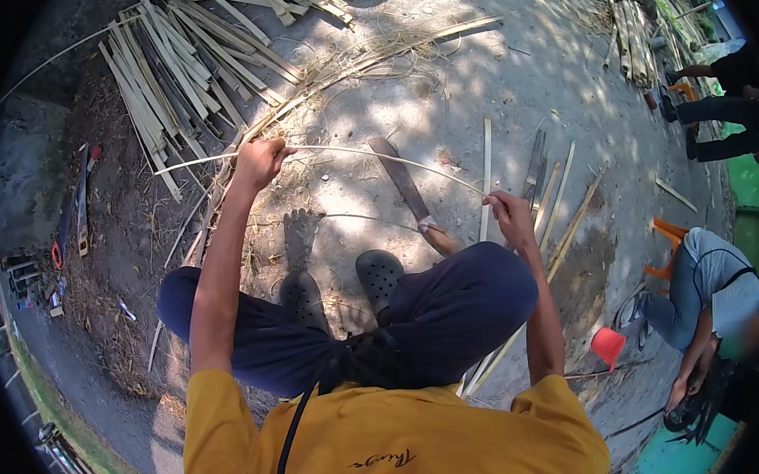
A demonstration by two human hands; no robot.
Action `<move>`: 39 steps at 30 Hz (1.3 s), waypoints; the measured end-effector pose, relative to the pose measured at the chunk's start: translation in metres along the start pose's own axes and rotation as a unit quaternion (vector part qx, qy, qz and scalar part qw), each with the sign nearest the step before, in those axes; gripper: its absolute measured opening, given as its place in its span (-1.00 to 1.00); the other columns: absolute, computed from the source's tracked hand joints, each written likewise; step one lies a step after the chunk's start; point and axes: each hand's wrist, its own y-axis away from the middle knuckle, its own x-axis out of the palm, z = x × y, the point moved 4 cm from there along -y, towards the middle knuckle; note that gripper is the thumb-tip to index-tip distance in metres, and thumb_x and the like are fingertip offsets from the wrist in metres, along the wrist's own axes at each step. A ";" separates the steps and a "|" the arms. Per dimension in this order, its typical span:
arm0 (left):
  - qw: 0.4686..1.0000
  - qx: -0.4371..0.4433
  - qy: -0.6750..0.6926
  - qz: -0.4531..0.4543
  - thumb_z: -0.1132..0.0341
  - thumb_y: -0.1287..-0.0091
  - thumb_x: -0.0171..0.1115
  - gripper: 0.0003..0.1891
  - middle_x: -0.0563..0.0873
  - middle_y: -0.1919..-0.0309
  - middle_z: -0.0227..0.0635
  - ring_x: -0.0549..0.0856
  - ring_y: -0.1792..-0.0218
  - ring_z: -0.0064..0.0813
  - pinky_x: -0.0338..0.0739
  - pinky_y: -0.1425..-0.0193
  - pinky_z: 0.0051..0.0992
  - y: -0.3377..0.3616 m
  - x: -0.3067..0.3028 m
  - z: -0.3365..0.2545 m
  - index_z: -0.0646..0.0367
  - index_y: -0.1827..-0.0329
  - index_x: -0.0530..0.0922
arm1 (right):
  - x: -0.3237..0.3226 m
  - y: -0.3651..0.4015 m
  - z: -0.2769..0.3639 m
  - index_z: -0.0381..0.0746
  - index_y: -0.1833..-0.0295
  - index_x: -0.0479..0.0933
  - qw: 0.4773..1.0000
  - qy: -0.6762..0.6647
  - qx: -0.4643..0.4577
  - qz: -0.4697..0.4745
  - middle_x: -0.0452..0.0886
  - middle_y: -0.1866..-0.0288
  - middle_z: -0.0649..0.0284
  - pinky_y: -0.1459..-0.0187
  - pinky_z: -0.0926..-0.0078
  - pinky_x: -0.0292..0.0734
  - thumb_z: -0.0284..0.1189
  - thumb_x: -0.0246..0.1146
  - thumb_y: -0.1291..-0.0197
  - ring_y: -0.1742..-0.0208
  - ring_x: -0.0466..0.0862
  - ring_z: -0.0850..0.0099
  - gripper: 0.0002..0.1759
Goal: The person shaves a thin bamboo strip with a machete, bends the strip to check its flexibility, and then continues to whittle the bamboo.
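A thin pale strip (365,150), bowed slightly upward, spans the space between my hands. My left hand (262,162) is closed around it near its left end, with a short length sticking out past the fist. At its right end, my right hand (510,217) pinches the strip between thumb and fingers. Below the strip, on the ground between my hands, lies a long dark blade with a wooden handle (405,183). Several split strips (487,178) lie on the ground close to my right hand.
A large pile of split strips (186,62) lies at the upper left. A saw (83,203) is at the left. At the right are a red container (608,345), an orange stool (668,245) and a seated person (705,295). Others stand at the upper right.
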 end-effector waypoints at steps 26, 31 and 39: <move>0.985 -0.051 0.008 -0.164 -0.11 -0.67 0.08 -0.25 0.08 -0.71 0.21 0.19 -0.66 0.29 0.16 -0.69 0.08 -0.009 -0.031 -0.011 0.14 -0.74 0.17 | 0.086 0.077 -0.078 -0.21 -0.41 0.61 0.976 0.047 0.018 -0.210 0.70 0.06 -0.06 0.04 0.10 0.59 -0.50 0.15 -0.54 0.11 0.72 -0.07 -0.60; 0.990 -0.061 -0.013 -0.130 -0.03 -0.64 0.16 -0.28 0.16 -0.67 0.24 0.24 -0.61 0.31 0.19 -0.68 0.09 -0.005 -0.026 -0.019 0.19 -0.69 0.23 | 0.072 0.092 -0.044 -0.29 -0.32 0.62 0.952 0.024 -0.077 -0.297 0.70 0.07 -0.11 -0.02 0.08 0.58 -0.49 0.15 -0.52 0.09 0.71 -0.15 -0.64; 0.893 -0.180 0.407 0.072 -0.15 -0.66 0.11 -0.31 0.55 -0.46 0.00 0.59 -0.44 -0.11 0.56 -0.47 -0.14 -0.016 0.000 -0.049 0.24 -0.59 0.38 | 0.064 0.087 0.012 -0.29 -0.14 0.71 0.953 -0.145 0.178 -0.200 0.73 0.21 0.08 0.18 0.36 0.56 -0.37 0.24 -0.58 0.31 0.64 0.39 -0.74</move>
